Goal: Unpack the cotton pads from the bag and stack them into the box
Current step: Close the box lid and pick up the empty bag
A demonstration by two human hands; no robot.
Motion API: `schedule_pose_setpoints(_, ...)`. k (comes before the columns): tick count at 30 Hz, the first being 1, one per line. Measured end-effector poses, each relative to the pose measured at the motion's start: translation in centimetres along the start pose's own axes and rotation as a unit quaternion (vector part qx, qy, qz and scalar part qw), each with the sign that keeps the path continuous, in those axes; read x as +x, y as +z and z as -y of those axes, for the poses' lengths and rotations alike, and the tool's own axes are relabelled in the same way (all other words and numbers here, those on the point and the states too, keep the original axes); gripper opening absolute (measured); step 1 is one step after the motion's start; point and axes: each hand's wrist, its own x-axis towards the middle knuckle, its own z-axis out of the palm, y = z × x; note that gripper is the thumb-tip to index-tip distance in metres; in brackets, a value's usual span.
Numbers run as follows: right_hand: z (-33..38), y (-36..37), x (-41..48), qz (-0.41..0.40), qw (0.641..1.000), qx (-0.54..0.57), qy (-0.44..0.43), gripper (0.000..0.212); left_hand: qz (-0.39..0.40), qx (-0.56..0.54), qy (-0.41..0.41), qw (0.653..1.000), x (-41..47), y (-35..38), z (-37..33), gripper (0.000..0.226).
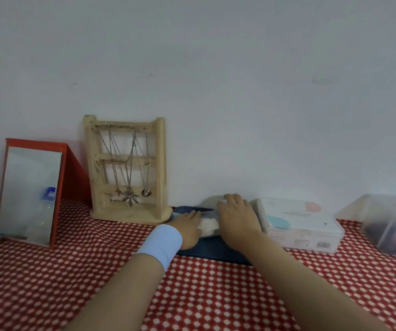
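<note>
Settling the fluffy white cotton pads (209,225) into the low dark-blue box (216,255) at the far side of the red dotted desk (72,271).
The left hand (188,226), fingers straight, presses the pads' left side. The right hand (237,217) drapes over their right side; whether it grips cannot be told. This looks like mid-stacking, and squaring the pile next calls for light, even pressure. Just right, the white labelled plastic pack (299,225), probably the bag, shows white inside.
</note>
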Motion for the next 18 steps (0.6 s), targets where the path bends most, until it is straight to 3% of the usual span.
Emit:
schedule_pose_setpoints(1,0.0,0.0,0.1,0.010,0.999,0.017,-0.035,0.048,0.005,0.003,-0.005,1.000,0.3,0.1,0.0,0.064)
schedule_pose_setpoints(3,0.3,0.1,-0.1,0.107,0.989,0.084,-0.063,0.058,0.012,0.009,-0.015,1.000,0.4,0.4,0.1,0.066)
schedule_pose_setpoints(5,0.1,0.9,-0.1,0.207,0.970,0.127,-0.027,0.063,0.004,0.040,-0.024,0.999,0.4,0.6,0.2,0.067)
schedule_pose_setpoints(7,-0.3,1.5,0.0,0.251,0.960,0.124,0.007,0.064,-0.016,0.079,-0.036,0.996,0.2,0.4,0.3,0.068)
schedule_pose_setpoints(10,-0.5,1.5,0.0,0.260,0.958,0.116,0.020,0.064,0.005,0.037,-0.047,0.998,0.4,0.4,0.6,0.065)
schedule_pose_setpoints(14,-0.2,1.5,-0.4,0.171,0.981,0.089,0.006,0.066,0.006,0.044,-0.059,0.997,0.8,1.0,0.7,0.061)
schedule_pose_setpoints(18,-0.3,2.2,-0.3,0.240,0.960,0.144,0.014,0.063,-0.014,0.074,-0.072,0.995,0.4,1.2,0.6,0.062)
